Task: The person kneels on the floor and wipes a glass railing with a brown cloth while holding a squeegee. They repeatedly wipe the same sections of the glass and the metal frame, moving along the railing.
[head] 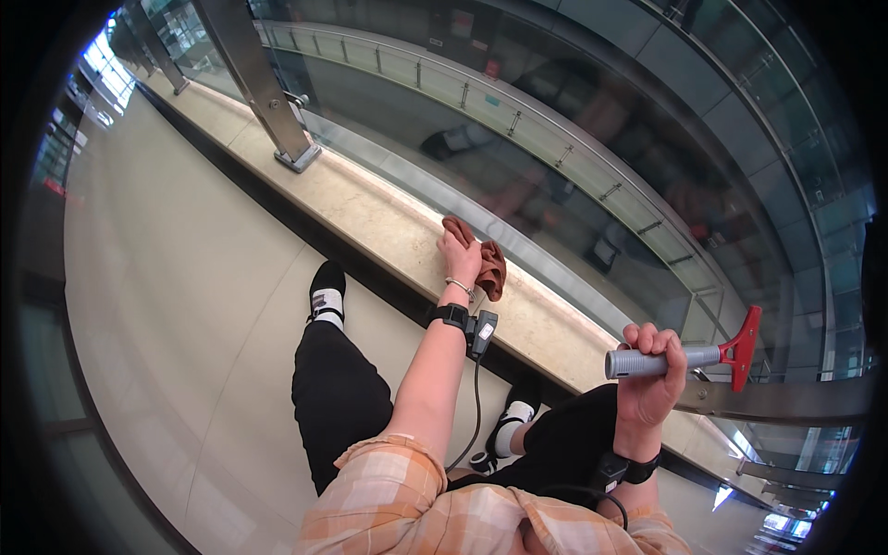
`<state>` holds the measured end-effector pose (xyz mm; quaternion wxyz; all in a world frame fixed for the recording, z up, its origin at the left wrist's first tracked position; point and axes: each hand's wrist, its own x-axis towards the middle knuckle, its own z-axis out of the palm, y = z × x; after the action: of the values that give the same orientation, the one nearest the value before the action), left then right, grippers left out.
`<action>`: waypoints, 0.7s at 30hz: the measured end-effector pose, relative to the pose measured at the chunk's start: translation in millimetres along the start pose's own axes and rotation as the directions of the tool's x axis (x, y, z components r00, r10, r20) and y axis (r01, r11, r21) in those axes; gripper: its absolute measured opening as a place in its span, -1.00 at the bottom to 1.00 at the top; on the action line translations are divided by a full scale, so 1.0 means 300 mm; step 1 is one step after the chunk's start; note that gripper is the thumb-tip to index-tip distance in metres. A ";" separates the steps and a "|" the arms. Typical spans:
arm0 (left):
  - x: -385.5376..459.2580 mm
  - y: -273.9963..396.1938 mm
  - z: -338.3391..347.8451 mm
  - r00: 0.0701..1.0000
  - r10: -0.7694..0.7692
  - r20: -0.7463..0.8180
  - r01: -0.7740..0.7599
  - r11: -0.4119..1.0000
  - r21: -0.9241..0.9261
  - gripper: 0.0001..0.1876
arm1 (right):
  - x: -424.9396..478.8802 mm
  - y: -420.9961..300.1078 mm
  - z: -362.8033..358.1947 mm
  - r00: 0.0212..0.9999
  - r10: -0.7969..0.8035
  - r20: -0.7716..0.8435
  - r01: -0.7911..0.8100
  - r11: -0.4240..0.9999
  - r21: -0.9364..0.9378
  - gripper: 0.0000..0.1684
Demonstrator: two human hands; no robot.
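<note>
My left hand (460, 258) grips a crumpled brown cloth (493, 270) over the beige stone ledge (388, 232), close to the foot of a glass panel (444, 173). Whether the cloth touches the stone or the glass I cannot tell. Raised at the right, my right hand (652, 381) has its fingers wrapped around the grey ribbed handle of a scraper (704, 357). The scraper's red T-shaped head points away to the right, in front of a metal post. Both wrists carry black straps with small devices, and a cable runs from the left one.
A steel post (260, 83) stands bolted to the ledge at upper left, and another steel post (770, 402) is near my right hand. Glossy beige tiles (173, 277) cover the floor. Beyond the glass, a curved railing (513, 121) borders another level. My legs straddle beside the ledge.
</note>
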<state>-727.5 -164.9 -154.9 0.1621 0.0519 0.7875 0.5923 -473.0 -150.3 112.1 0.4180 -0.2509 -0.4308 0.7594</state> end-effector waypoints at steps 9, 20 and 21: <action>0.071 0.013 -0.116 0.994 0.092 -0.058 -0.079 0.979 0.187 -0.49 | 0.006 0.027 0.055 0.994 0.048 0.094 -0.047 0.999 -0.013 -0.73; 0.096 0.064 -0.138 0.979 0.105 -0.172 -0.127 0.984 -0.123 -0.43 | -0.008 0.043 0.084 0.997 0.041 0.063 -0.037 0.997 -0.068 -0.71; 0.067 0.074 -0.108 0.974 0.110 -0.196 -0.129 0.988 -0.090 -0.43 | -0.008 0.046 0.090 0.998 0.032 0.052 -0.028 0.997 -0.071 -0.70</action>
<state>-759.0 -182.5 -129.6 0.0525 0.0339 0.7636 0.6427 -497.6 -168.1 113.7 0.3859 -0.2516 -0.4643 0.7565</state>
